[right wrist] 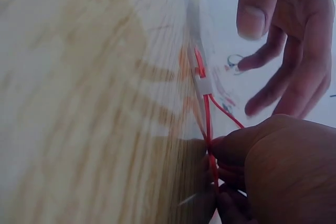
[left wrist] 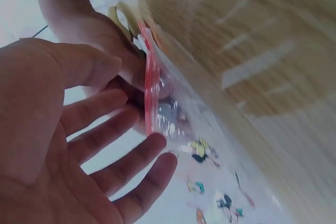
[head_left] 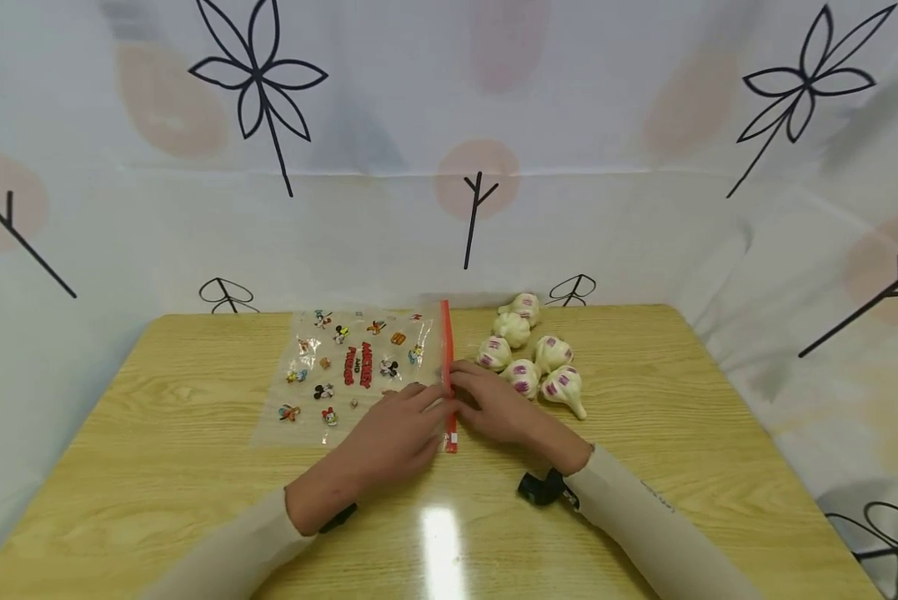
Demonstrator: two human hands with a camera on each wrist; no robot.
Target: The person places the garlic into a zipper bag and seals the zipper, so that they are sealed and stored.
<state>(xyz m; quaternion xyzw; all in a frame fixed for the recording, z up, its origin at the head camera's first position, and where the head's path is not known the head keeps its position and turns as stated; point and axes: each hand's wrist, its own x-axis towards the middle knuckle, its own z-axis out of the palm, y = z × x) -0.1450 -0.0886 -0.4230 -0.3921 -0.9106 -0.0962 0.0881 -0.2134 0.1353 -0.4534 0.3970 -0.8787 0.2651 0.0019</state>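
Note:
A clear zip bag [head_left: 276, 425] printed with small cartoon figures lies flat on the table, its red zip edge [head_left: 449, 333] facing right. My right hand [head_left: 497, 406] pinches that edge near its middle. In the right wrist view the two red strips [right wrist: 226, 111] part between the white slider [right wrist: 203, 85] and the right fingers. My left hand [head_left: 399, 429] hovers over the bag beside the zip, its fingers [left wrist: 139, 187] loosely extended and spread, gripping nothing. Several garlic bulbs [head_left: 522, 377] with purple markings sit in a cluster just beyond the right hand.
The wooden table [head_left: 666, 467] runs back to a white cloth [head_left: 366, 233] with leaf drawings. A black strap mount [head_left: 542, 488] sits at the right wrist, low over the table.

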